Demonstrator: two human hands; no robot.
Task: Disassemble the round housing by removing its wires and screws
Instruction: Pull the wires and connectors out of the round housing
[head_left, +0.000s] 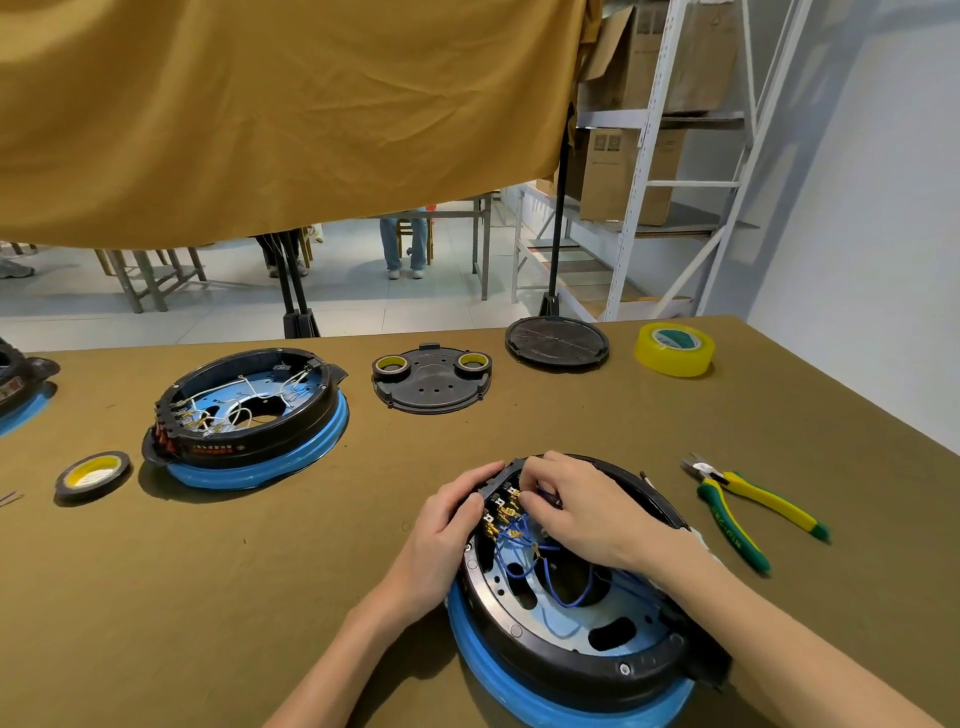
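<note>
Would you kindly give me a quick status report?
Left hand grips round black housing rim. Right hand pinches blue wires at terminals. Nothing obstructing.

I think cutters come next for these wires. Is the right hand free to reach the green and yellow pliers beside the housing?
Probably yes, once it lets go: the right hand is pinching among the blue wires, but the pliers lie just to its right on bare table, nothing between.
</note>
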